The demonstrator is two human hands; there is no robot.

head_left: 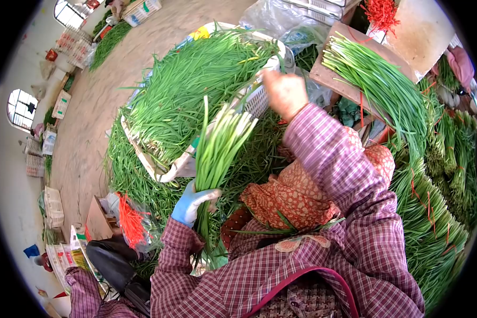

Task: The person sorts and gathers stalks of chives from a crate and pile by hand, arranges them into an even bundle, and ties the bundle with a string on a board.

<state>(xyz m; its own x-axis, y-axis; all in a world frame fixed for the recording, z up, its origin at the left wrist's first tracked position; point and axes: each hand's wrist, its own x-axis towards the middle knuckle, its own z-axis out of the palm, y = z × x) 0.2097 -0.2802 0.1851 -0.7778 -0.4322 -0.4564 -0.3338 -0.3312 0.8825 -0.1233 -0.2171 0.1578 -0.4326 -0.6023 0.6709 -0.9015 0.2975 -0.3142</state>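
My left hand (192, 202), in a blue and white glove, is closed around a bunch of garlic chives (217, 153). The pale cut ends point up and away from me, and the green leaves hang down by my sleeve. My bare right hand (286, 94) is over the right rim of a white plastic basket (170, 174). Motion smears its fingers, so what they hold, if anything, cannot be made out. Loose garlic chives (191, 85) fill the basket in a high heap.
A wooden board (326, 71) at the right carries a pile of chives (379, 79). Tied bundles (429, 222) lie along the right side. Red ties (130, 220) sit at lower left, more (381, 15) at top right. Loose greens (124, 164) surround the basket.
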